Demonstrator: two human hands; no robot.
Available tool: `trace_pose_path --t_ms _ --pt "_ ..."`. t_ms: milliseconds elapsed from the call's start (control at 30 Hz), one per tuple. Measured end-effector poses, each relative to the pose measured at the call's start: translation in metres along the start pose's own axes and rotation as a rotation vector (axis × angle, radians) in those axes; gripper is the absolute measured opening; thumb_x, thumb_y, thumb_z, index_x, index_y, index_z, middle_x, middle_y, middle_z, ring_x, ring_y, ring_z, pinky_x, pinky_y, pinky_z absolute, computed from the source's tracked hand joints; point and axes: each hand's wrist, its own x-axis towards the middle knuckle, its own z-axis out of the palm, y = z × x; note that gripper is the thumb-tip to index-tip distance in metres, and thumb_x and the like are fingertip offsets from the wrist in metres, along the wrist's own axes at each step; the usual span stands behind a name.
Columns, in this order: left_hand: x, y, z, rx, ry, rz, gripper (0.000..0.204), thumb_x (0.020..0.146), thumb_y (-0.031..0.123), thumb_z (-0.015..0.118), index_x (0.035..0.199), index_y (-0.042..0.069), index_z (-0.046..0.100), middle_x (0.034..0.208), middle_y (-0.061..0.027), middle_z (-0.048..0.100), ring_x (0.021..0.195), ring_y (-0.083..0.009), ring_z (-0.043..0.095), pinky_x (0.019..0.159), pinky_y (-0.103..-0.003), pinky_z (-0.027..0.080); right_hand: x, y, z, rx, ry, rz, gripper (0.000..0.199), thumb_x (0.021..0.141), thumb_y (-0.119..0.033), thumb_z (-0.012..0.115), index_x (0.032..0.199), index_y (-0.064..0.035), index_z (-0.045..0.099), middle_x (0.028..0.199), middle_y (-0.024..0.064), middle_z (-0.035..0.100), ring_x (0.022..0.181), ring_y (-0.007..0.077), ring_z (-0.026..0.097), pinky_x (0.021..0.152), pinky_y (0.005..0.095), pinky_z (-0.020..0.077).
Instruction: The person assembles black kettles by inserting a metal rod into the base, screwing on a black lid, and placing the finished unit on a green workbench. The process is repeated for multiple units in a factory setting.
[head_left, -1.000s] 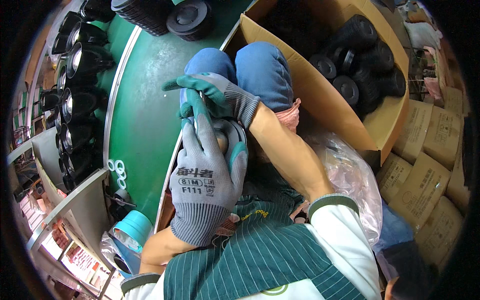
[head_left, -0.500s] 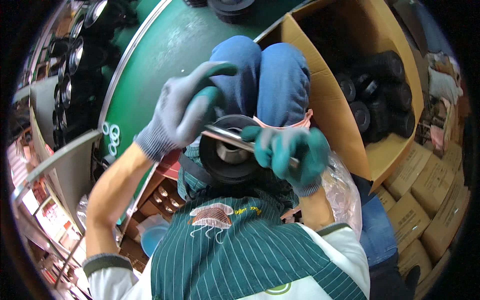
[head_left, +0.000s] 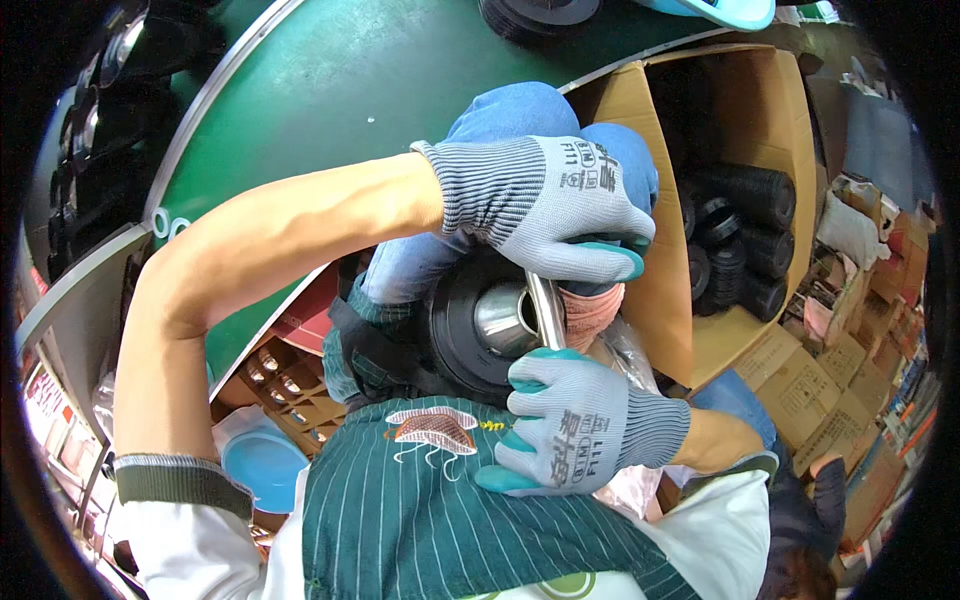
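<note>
On the left, white rings [head_left: 160, 222] are seen at the edge of the green worktop [head_left: 330, 100]. A black round part [head_left: 450, 325] with a metal cone [head_left: 496, 318] is set in the lap [head_left: 515, 112]. Beside the cone's mouth, a metal bar [head_left: 547, 312] is gripped at its upper end by the gloved left hand [head_left: 560, 215], at its lower by the right hand [head_left: 575, 422]. Farther right, black discs [head_left: 768, 200] are contained in a cardboard box [head_left: 645, 170].

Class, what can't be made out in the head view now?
In the head view:
Metal rod: upper end hidden by the left hand, lower end by the right hand.
Black disc stack: cut off by the top edge.
Carton: deep interior lost in shadow.
</note>
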Motion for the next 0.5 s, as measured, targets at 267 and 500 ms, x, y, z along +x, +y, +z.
trace_pose_path --t_ms 267,500 --pt "0.033 -0.035 0.027 -0.301 -0.045 0.100 0.031 0.101 0.028 0.055 0.094 0.000 0.064 0.081 -0.0209 0.066 0.077 -0.0395 0.063 0.072 -0.044 0.050 0.060 0.004 0.016 0.057 -0.022 0.013 0.018 0.086 -0.026 0.061 0.080 -0.0105 0.067 0.066 0.0001 0.055 0.060 0.0178 0.053 0.058 0.0377 0.0450" --pt "0.044 -0.017 0.028 -0.799 -0.220 -0.182 0.043 0.107 0.035 0.052 0.102 0.001 0.076 0.079 -0.0121 0.070 0.069 -0.0182 0.064 0.067 -0.034 0.053 0.069 -0.008 0.016 0.033 -0.239 0.041 0.030 0.093 -0.034 0.055 0.076 -0.0102 0.062 0.079 0.0058 0.061 0.077 0.0199 0.057 0.071 0.0344 0.0462"
